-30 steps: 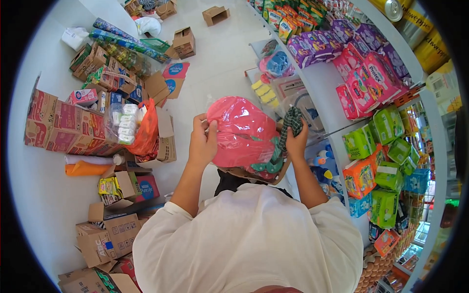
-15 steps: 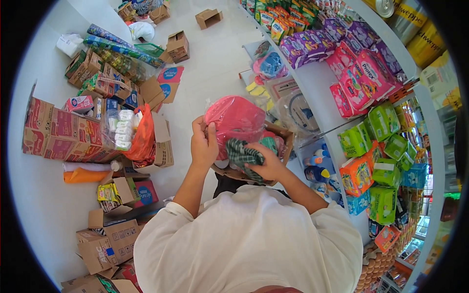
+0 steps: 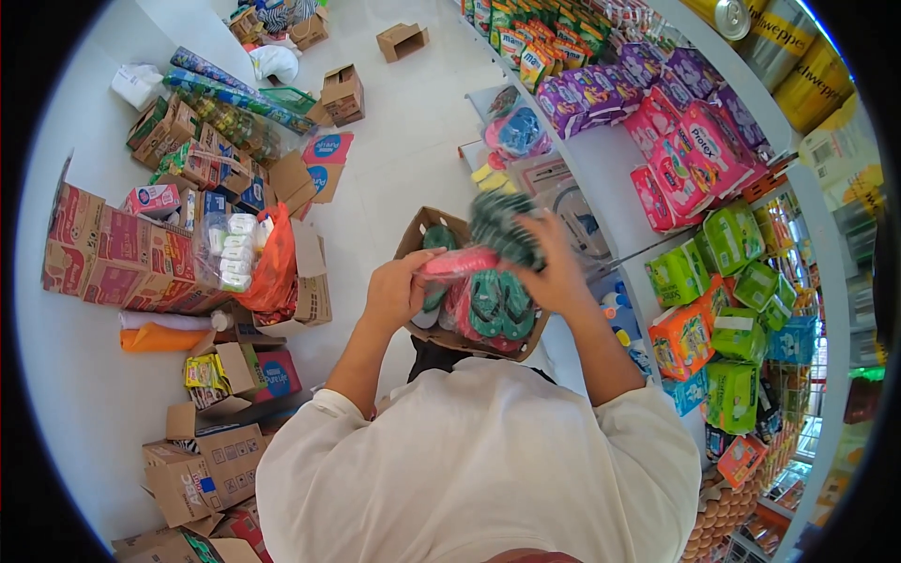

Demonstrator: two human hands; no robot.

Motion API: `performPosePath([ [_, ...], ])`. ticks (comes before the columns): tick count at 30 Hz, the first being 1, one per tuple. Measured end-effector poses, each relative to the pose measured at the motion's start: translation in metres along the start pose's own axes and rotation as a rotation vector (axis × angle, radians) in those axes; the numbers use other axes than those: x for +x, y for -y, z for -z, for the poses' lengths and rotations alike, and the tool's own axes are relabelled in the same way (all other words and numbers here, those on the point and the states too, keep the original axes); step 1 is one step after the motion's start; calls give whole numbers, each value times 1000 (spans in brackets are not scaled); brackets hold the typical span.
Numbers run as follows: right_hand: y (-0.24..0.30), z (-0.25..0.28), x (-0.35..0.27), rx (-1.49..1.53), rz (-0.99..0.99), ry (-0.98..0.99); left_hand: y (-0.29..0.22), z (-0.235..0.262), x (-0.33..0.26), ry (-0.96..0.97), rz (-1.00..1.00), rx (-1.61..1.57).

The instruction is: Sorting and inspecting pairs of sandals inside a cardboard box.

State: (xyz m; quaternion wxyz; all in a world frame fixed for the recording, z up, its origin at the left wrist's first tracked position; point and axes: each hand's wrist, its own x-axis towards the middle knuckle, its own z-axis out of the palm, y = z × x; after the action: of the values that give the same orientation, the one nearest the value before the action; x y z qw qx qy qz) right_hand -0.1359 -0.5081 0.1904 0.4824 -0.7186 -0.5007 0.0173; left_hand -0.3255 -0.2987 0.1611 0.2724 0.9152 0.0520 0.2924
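Observation:
My left hand [image 3: 396, 289] grips a flat pink item [image 3: 458, 264], in clear plastic by its shine, seen nearly edge-on; its exact kind does not show. My right hand [image 3: 556, 272] is closed on a dark green and white checked cloth [image 3: 505, 225], blurred by motion. Both are held above an open cardboard box [image 3: 441, 215] close in front of me. Inside the box lie green flip-flops [image 3: 499, 298] with some pink ones among them, partly in plastic. The cloth and the pink item overlap in view, and I cannot tell whether they touch.
Cardboard boxes [image 3: 127, 253], an orange bag [image 3: 274, 258] and rolled patterned sheets [image 3: 225, 80] line the left wall. Shelves on the right hold pink packs [image 3: 699, 155] and green packs [image 3: 737, 230]. Two small boxes [image 3: 342, 94] stand on the floor ahead.
The pink item has tipped from facing up to nearly edge-on and dropped slightly. My right hand has swung the checked cloth up and to the right, uncovering the flip-flops in the box.

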Motion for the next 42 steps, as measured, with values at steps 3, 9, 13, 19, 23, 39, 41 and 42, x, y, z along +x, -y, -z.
performPosePath([
  [3, 16, -6, 1, -102, -32, 218, 0, -2, 1, -69, -46, -103],
  [9, 2, -24, -17, -106, -59, 99, -9, 15, 1, 109, 149, -174],
  [13, 2, -29, -22, -79, -114, -53, -5, 18, 9, -153, 33, 145],
  [19, 15, -42, -43, -286, 269, -149, 6, 9, 3, 145, 1055, -432],
  [23, 11, -57, -70, -280, 357, -142, -6, -1, 18, 295, 1199, -421],
  [39, 2, -73, -96, -195, 585, 104, 32, -67, -19, -117, 1215, -1031],
  [41, 3, -74, -97, -158, 578, 123, 28, -59, -17, -79, 1092, -946],
  [42, 3, -75, -96, -112, 503, 157, 24, -59, -16, -80, 1094, -945],
])
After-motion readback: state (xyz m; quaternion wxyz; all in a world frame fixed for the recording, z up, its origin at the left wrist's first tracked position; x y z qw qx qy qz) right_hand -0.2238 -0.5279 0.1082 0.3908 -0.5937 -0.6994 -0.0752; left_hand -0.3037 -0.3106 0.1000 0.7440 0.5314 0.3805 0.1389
